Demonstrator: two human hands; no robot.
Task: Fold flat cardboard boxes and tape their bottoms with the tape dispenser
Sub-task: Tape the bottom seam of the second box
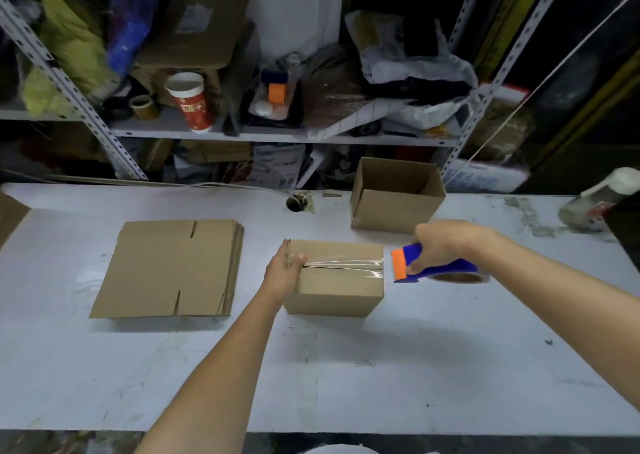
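Cardboard box (337, 280) sat mid-table (346, 367), clear tape (346, 265) along its top seam. Left hand (284, 273) lay against the box's left end, fingers straight, thumb on the tape's end. Right hand (440, 245) gripped the blue dispenser (446, 269) just right of the box. Flat boxes (166, 270) lay left; an open box (394, 200) stood farther back.

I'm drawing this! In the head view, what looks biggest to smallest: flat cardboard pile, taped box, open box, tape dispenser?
1. flat cardboard pile
2. taped box and open box: about alike; the open one is farther, so unranked
3. tape dispenser
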